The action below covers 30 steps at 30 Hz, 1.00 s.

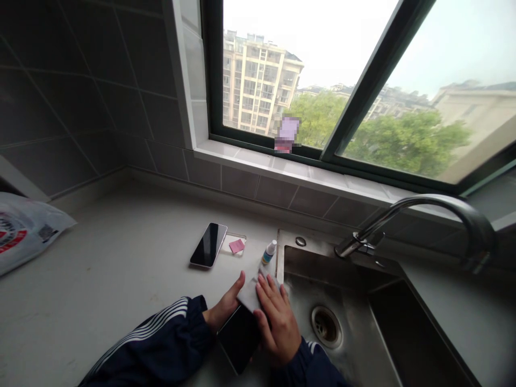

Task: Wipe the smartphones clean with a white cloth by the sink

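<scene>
Over pale countertop [121,231], left hand [224,310] grips a black rectangular phone [238,339] slanting away rightward, right hand [279,321] flat on grey cloth [248,294].

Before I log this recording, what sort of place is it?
Most likely a home kitchen: a stainless-steel sink with a gooseneck faucet is set into a pale countertop, by a window facing what looks like an apartment block.

2 arms [163,336] angle inward: left grip [223,310] thumb-up, right grip [282,326] palm-down, fingers [271,290] extended.
</scene>
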{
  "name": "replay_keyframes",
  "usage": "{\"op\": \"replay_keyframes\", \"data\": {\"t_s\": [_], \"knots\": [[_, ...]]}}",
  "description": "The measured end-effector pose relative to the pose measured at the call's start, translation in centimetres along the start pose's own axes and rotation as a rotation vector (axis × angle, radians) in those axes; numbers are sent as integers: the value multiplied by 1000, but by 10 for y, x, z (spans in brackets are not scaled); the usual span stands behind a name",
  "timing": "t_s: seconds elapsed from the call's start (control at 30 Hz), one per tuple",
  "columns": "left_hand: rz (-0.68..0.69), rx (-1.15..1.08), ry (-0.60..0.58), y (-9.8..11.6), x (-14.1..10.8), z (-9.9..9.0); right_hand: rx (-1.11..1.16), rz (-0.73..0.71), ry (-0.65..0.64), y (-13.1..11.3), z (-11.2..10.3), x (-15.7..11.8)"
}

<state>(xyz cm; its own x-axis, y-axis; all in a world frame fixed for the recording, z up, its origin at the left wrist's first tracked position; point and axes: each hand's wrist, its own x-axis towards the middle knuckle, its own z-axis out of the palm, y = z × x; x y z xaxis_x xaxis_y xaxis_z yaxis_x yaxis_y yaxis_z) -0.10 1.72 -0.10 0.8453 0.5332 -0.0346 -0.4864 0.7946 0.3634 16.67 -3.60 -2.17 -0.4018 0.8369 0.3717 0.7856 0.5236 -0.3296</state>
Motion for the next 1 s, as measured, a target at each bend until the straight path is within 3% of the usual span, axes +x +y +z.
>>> {"op": "replay_keyframes", "data": {"t_s": [0.13,0.33,0.57,0.83,1.0], "knots": [[-65,15,-18,0,-3,-3,-21,121,71,1,4,0],[4,-32,65,-2,-2,-4,0,-52,-45,-10,-6,0],[-18,-12,-25,0,-2,-2,-30,101,53,5,2,-1],[52,-73,-16,-2,-1,-3,4,-21,-3,-6,-2,0],[-13,-39,-14,-1,-3,3,22,50,56,2,1,0]]}}
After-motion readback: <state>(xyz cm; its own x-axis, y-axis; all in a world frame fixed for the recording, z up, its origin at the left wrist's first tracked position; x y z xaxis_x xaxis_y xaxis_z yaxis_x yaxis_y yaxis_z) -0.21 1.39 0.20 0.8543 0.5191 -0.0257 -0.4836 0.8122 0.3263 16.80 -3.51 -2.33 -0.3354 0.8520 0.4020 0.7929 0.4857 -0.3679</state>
